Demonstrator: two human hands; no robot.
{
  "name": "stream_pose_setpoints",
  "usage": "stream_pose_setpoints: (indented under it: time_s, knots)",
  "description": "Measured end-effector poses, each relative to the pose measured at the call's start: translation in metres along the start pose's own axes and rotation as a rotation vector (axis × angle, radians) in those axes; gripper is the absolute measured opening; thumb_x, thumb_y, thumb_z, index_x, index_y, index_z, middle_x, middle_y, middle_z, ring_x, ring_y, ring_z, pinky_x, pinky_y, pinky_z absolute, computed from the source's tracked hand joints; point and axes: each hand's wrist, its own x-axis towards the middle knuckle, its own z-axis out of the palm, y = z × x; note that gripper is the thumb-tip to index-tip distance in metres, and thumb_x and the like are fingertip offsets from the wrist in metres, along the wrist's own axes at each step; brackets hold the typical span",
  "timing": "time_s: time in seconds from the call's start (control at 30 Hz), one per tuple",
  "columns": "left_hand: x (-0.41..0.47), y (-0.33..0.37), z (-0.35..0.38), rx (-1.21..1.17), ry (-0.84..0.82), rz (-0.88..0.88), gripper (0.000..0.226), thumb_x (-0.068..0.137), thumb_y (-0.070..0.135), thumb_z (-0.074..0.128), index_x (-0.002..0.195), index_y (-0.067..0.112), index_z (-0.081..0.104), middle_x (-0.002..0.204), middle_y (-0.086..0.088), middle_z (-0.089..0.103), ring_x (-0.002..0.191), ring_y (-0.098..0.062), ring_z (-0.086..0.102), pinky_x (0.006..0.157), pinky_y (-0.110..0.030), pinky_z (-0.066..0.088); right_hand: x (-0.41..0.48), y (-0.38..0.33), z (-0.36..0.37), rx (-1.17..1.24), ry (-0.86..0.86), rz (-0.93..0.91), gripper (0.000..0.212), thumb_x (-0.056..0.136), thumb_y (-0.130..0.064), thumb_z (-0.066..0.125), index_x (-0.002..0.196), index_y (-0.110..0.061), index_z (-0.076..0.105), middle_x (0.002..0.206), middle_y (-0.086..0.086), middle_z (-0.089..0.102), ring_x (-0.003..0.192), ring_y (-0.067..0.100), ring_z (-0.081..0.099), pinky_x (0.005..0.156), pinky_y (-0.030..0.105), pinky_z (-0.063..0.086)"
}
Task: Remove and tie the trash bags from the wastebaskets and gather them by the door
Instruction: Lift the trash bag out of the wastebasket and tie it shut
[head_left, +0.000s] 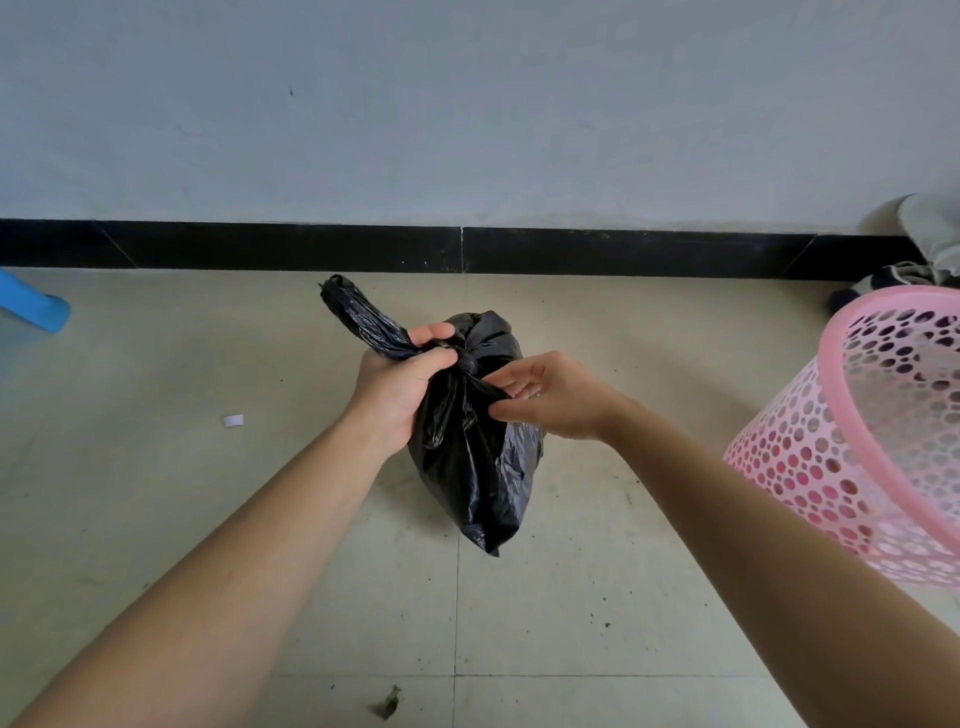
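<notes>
Crumpled black plastic trash bag (478, 467) 9 o'clock of pink perforated plastic wastebasket (883, 441). Left grip (400, 384) clamped on twisted tail (358, 317), right grip (550, 397) pinching under knot (467, 364). Risk: tearing from over-pull.

There is one knotted black plastic trash bag (472, 467) and one pink perforated plastic wastebasket (810, 467). Two bare hands are in view, one left hand (400, 384) and one right hand (556, 400). One blue plastic object (36, 304) shows at the left edge, only in part. On the beige tiled floor (156, 493) lie one small white paper scrap (234, 420) and one dark clump of debris (387, 704). One heap of grey and dark cloth (930, 234) sits by the wall.
</notes>
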Motion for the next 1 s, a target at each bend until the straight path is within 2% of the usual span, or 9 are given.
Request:
stream_pose_setpoints:
  time_s: [0.13, 0.23, 0.4, 0.5, 0.6, 0.7, 0.83, 0.93, 1.0]
  knots:
    - [0.001, 0.0, -0.004, 0.064, 0.03, 0.052, 0.025, 0.078, -0.009, 0.072, 0.092, 0.012, 0.068, 0.09, -0.007, 0.073, 0.085, -0.02, 0.071, 0.075, -0.027, 0.057, 0.003, 0.006, -0.004, 0.042, 0.143, 0.008, 0.02, 0.093, -0.036, 0.066, 0.108, -0.025, 0.073, 0.103, -0.011, 0.071, 0.094, 0.003, 0.066, 0.086, 0.025, 0.051]
    - [0.001, -0.001, -0.006, 0.094, 0.024, 0.068, 0.025, 0.074, -0.007, 0.076, 0.089, 0.011, 0.068, 0.09, -0.009, 0.072, 0.085, -0.021, 0.071, 0.083, -0.034, 0.058, 0.009, 0.01, -0.002, 0.047, 0.308, -0.054, 0.021, 0.096, -0.036, 0.062, 0.111, -0.023, 0.071, 0.099, -0.008, 0.071, 0.09, 0.008, 0.067, 0.085, 0.03, 0.056]
    - [-0.005, 0.002, -0.001, 0.135, -0.039, 0.103, 0.026, 0.071, -0.006, 0.081, 0.079, 0.013, 0.066, 0.082, -0.003, 0.069, 0.078, -0.017, 0.07, 0.079, -0.031, 0.059, 0.01, 0.003, -0.003, 0.09, 0.234, -0.151, 0.031, 0.1, -0.033, 0.056, 0.127, -0.02, 0.066, 0.101, -0.004, 0.074, 0.093, 0.008, 0.071, 0.085, 0.031, 0.059]
    - [-0.001, 0.001, -0.004, 0.143, -0.047, 0.116, 0.027, 0.069, -0.004, 0.084, 0.076, 0.014, 0.065, 0.085, -0.006, 0.069, 0.086, -0.022, 0.07, 0.085, -0.036, 0.058, 0.008, 0.0, -0.005, 0.111, 0.219, -0.2, 0.028, 0.101, -0.028, 0.057, 0.118, -0.013, 0.072, 0.097, -0.006, 0.075, 0.088, 0.005, 0.071, 0.081, 0.023, 0.058]
    - [0.002, -0.002, -0.005, 0.161, -0.053, 0.147, 0.025, 0.07, -0.002, 0.083, 0.076, 0.015, 0.066, 0.089, -0.006, 0.069, 0.092, -0.023, 0.07, 0.092, -0.04, 0.057, 0.008, -0.001, -0.006, 0.094, 0.21, -0.186, 0.024, 0.097, -0.036, 0.06, 0.106, -0.017, 0.072, 0.094, -0.009, 0.071, 0.083, 0.002, 0.067, 0.078, 0.02, 0.055]
    - [0.002, -0.001, -0.004, 0.277, -0.101, 0.24, 0.016, 0.078, 0.004, 0.08, 0.082, 0.018, 0.072, 0.092, -0.002, 0.074, 0.093, -0.018, 0.071, 0.092, -0.036, 0.057, 0.012, 0.003, -0.004, -0.153, 0.37, -0.177, 0.021, 0.098, -0.04, 0.057, 0.101, -0.021, 0.066, 0.097, -0.006, 0.059, 0.084, 0.01, 0.06, 0.079, 0.028, 0.051]
    - [0.007, 0.001, -0.011, 0.573, -0.112, 0.346, 0.012, 0.088, 0.015, 0.073, 0.095, 0.024, 0.076, 0.099, 0.008, 0.074, 0.096, -0.005, 0.068, 0.087, -0.02, 0.053, 0.008, 0.014, -0.011, -0.834, 0.488, -0.406, 0.024, 0.104, -0.034, 0.044, 0.105, -0.015, 0.058, 0.098, 0.002, 0.057, 0.084, 0.022, 0.053, 0.077, 0.038, 0.042]
    - [0.008, -0.004, -0.029, 0.494, -0.135, 0.237, 0.013, 0.09, 0.005, 0.069, 0.097, 0.013, 0.075, 0.103, -0.006, 0.074, 0.096, -0.018, 0.072, 0.08, -0.025, 0.059, 0.0, 0.033, -0.02, -1.111, 0.487, -0.44, 0.021, 0.104, -0.031, 0.043, 0.102, -0.016, 0.056, 0.092, 0.002, 0.058, 0.079, 0.025, 0.052, 0.075, 0.039, 0.04]
    - [0.007, -0.009, -0.041, 0.549, -0.151, 0.216, 0.012, 0.089, 0.004, 0.069, 0.094, 0.013, 0.075, 0.101, -0.008, 0.074, 0.091, -0.019, 0.074, 0.08, -0.029, 0.06, -0.008, 0.047, -0.021, -1.191, 0.447, -0.399, 0.019, 0.105, -0.031, 0.042, 0.103, -0.017, 0.056, 0.089, 0.001, 0.057, 0.078, 0.024, 0.052, 0.075, 0.039, 0.041]
